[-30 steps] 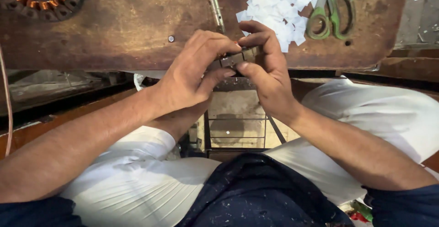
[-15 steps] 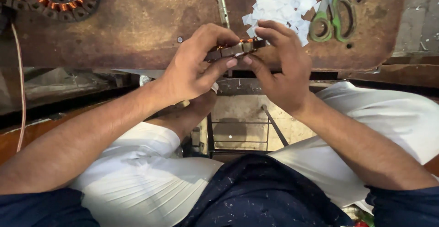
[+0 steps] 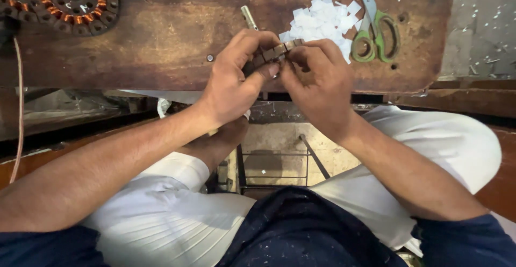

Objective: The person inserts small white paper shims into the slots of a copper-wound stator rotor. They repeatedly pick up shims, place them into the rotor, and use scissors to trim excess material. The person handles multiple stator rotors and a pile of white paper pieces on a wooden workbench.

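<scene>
Hands meeting over the near edge of a worn wooden bench (image 3: 161,46): left hand (image 3: 236,84) and right hand (image 3: 317,81) both pinch one small brown ridged part (image 3: 277,51). Behind the part lie white paper scraps (image 3: 320,19); green-handled scissors (image 3: 376,30) sit beside those scraps.

A worn brown wooden workbench (image 3: 161,46) spans the view; beneath it a dusty concrete floor (image 3: 279,143) and a black metal frame (image 3: 274,165)
</scene>
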